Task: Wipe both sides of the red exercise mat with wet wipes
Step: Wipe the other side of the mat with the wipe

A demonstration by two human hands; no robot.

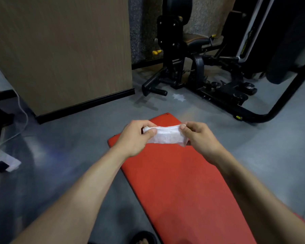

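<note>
We held the wet wipe (165, 135) above the far end of the red exercise mat (180, 182), which lay flat on the grey floor (69, 147). Left hand (137, 136) pinched one end, right hand (197, 133) pinched the other, the wipe stretched between them. Risk noted: pulling too hard could tear the thin sheet, or one pinch could slip and drop it onto the floor. The mat's near end ran out of view; its underside was hidden. Gym machine (192, 59) behind was dim.

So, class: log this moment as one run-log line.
left hand: pinches wet wipe | right hand: pinches wet wipe | wipe: stretched between hands above red mat | mat: flat on floor
</note>
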